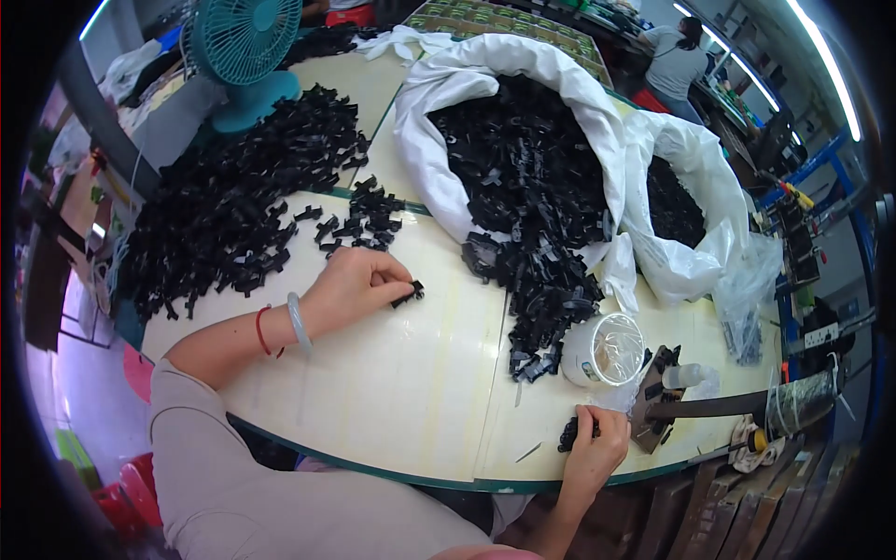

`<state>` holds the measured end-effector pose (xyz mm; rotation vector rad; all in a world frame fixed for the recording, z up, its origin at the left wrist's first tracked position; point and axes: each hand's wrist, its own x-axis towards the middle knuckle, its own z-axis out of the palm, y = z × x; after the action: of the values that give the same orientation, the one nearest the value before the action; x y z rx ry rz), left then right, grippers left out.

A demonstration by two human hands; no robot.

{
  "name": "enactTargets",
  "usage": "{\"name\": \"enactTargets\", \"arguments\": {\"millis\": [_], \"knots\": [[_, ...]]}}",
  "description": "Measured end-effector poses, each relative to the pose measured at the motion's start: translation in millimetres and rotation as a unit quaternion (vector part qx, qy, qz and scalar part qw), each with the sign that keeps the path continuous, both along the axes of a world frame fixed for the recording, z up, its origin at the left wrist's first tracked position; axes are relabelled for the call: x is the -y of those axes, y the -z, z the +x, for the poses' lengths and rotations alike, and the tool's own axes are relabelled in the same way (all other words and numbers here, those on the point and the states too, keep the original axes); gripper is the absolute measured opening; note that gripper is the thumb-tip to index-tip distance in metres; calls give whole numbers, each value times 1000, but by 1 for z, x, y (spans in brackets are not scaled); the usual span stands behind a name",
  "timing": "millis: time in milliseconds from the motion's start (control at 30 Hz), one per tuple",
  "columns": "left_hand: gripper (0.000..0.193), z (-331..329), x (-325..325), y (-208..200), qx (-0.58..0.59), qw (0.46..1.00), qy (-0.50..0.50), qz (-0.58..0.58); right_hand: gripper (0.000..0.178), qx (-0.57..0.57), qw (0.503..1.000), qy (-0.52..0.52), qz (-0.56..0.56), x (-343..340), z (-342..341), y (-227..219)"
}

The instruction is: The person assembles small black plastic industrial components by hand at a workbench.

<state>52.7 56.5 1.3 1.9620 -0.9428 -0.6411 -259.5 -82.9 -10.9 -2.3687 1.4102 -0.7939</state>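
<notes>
My left hand [359, 287] is over the pale table, thumb and forefinger pinching a small black plastic part [409, 295]. A red cord and a pale bangle circle that wrist. Near the front edge, my right hand [597, 450] has its fingers closed at a small cluster of tiny black parts [567, 435]; the exact grip is partly hidden. Beyond my left hand spreads a large heap of black plastic parts [252, 201]. More black parts [541, 280] spill from a big white sack [425, 177] onto the table between my hands.
A second white sack [719, 177] stands at the right. Close to my right hand are a white tub [581, 353] lined with clear plastic, a small bottle [684, 375] and a metal fixture with a long bar [709, 407]. A teal fan [247, 56] stands far left; a person [674, 63] works beyond.
</notes>
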Motion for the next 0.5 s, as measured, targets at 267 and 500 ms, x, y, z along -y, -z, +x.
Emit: {"name": "enactTargets", "arguments": {"millis": [267,500], "knots": [[26,-20,20,-5,294,936,99,-166,5,37,999,-28,21,12,13,-9],[38,-90,45,15,-204,899,370,-110,7,226,947,-176,147,-24,29,-4]]}}
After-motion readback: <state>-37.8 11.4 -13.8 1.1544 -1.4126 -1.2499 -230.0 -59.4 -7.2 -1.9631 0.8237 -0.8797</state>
